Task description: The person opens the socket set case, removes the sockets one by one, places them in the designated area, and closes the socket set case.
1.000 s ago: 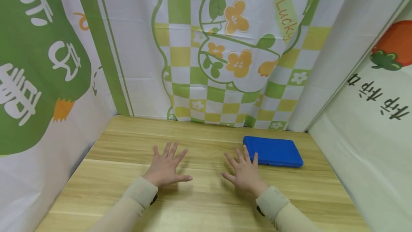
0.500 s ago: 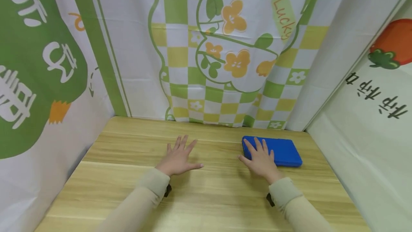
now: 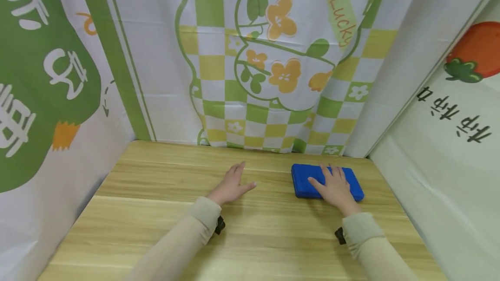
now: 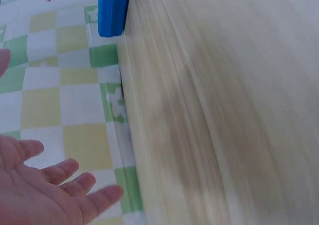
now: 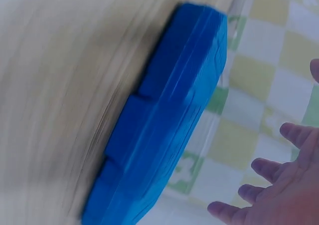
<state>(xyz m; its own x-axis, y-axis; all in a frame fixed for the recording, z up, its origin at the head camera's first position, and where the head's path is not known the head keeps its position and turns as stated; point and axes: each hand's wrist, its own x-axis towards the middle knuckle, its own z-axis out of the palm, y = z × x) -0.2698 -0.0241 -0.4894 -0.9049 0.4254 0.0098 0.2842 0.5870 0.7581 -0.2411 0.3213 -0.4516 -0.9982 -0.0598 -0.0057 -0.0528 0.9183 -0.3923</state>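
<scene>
Two hands show over the wooden table (image 3: 156, 229) in the head view. The right hand (image 3: 336, 187) lies above the blue case (image 3: 302, 181), fingers spread and fairly straight, covering its middle; whether the palm actually rests on the lid cannot be told from here. The case sits flat at the far right of the table, close to the checked curtain (image 3: 265, 77). The left hand (image 3: 230, 185) is in the middle of the table, fingers loosely extended, holding nothing and well apart from the case.

From the left wrist, the left hand (image 4: 45, 195) appears open with its fingers relaxed, and the case (image 4: 112, 10) lies far off, shut.

From the right wrist, the right hand (image 5: 284, 195) has its fingers wide and uncurled beside the case (image 5: 164, 130), apparently not clasping it; the blur hides any contact.

Judging by this, the case is only being reached: no grasp is made, and it remains closed and unlifted.
</scene>
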